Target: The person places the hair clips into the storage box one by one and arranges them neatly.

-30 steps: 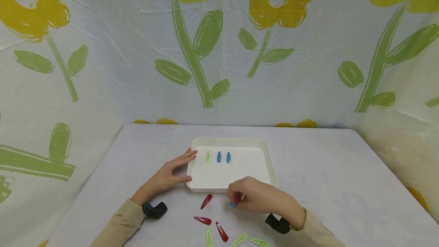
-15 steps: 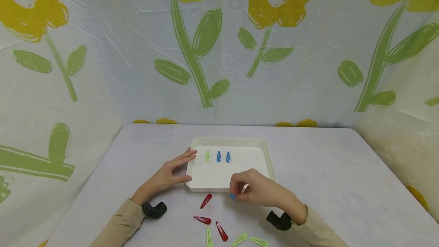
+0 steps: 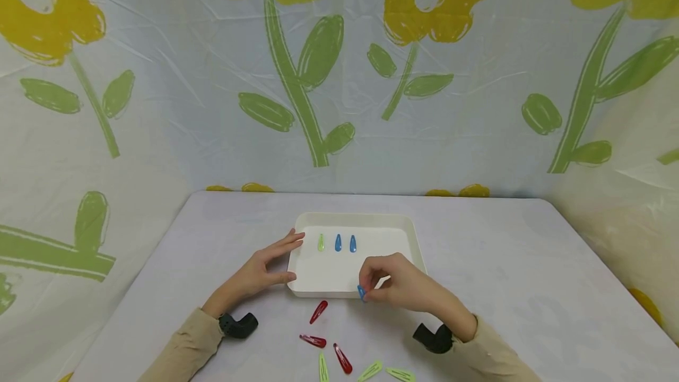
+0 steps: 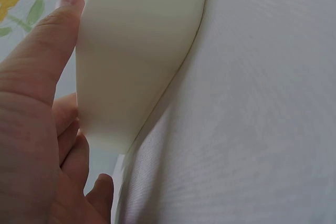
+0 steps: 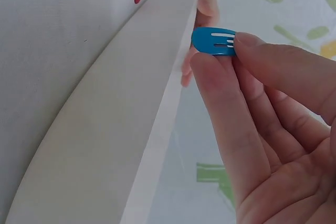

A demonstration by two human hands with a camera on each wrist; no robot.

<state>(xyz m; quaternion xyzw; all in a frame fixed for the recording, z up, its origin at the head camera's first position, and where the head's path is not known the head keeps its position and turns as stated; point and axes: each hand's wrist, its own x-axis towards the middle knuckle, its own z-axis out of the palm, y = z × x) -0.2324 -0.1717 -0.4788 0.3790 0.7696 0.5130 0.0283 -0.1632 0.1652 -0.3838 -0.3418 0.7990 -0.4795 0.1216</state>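
Observation:
My right hand pinches a blue snap hair clip between thumb and index fingertip, over the front edge of the white tray. Its rounded end sticks out past the fingertips. My left hand rests at the tray's left side, fingers spread, with thumb and fingertips touching the rim. Inside the tray, toward the back left, a green hair clip and two blue hair clips, one in the middle and one to its right, stand in a row.
In front of the tray lie three red hair clips on the white table. Several green hair clips lie nearer the front, at the picture's lower edge. A flower-printed cloth hangs behind the table.
My right hand has lifted the blue hair clip from the table in front of the tray and moved it up and forward to the tray's front rim. My left hand stays put.

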